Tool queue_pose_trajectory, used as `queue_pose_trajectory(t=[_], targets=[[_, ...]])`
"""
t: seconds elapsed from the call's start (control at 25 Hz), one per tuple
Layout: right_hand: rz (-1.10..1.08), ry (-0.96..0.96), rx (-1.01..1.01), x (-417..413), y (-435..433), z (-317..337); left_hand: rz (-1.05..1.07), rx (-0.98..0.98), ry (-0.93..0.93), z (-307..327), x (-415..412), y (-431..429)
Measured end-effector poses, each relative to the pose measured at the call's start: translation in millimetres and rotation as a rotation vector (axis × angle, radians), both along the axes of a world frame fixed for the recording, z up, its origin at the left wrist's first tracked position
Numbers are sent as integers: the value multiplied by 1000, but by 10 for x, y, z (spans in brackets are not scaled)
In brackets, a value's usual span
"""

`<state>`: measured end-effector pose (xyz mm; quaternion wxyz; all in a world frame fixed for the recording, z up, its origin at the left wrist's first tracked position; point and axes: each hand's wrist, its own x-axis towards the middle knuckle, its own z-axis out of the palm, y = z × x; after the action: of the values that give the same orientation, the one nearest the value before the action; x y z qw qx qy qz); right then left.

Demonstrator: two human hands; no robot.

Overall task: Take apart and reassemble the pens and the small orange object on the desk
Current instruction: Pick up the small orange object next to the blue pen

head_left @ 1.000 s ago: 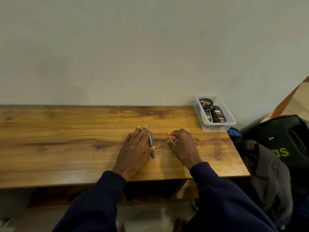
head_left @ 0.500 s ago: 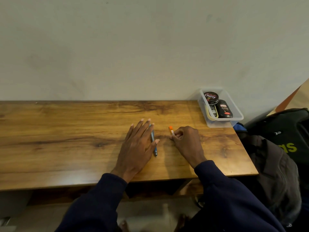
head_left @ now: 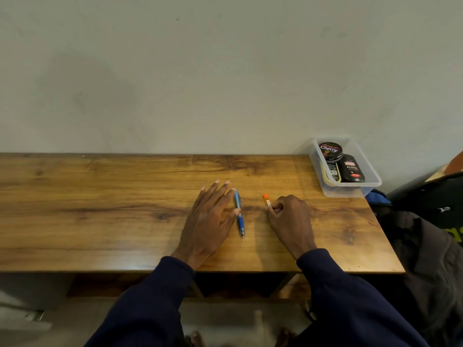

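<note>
The left hand (head_left: 210, 219) lay flat on the desk (head_left: 100, 209), thumb touching the blue pen (head_left: 239, 214) at its 3 o'clock, while the right hand (head_left: 288, 216) pinched the small orange object (head_left: 267, 200) at its 10 o'clock.

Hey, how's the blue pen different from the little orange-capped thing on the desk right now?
The blue plastic pen is long and slim; the small orange-capped white object is much shorter. The pen lies loose on the wooden desk, the flat left hand beside it with its thumb touching it; the orange-capped object is pinched at its near end by the curled right hand. Both point roughly away from the person.
</note>
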<state>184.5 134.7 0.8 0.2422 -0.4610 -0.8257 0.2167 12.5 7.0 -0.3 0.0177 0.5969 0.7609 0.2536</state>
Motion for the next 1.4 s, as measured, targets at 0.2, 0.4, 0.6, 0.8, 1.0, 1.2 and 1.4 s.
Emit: queue_pose_trajectory(t=[0.2, 0.4, 0.6, 0.8, 1.0, 1.2, 1.4], targets=[[-13, 40, -20, 0, -23, -45, -2, 3, 29, 26, 10, -86], [-28, 82, -39, -24, -21, -73, 6, -15, 33, 18, 22, -80], [-18, 178, -48, 3, -43, -94, 13, 10, 2, -7, -9, -64], [-3, 193, 42, 0, -80, -52, 18, 18, -13, -51, -56, -54], [-23, 213, 7, -24, -37, -22, 9, 19, -16, -108, -109, -61], [-31, 226, 28, -3, -71, -7, 5, 16, -31, -102, -78, -30], [9, 237, 71, -32, -106, 15, 13, 20, -38, -91, -56, -25]])
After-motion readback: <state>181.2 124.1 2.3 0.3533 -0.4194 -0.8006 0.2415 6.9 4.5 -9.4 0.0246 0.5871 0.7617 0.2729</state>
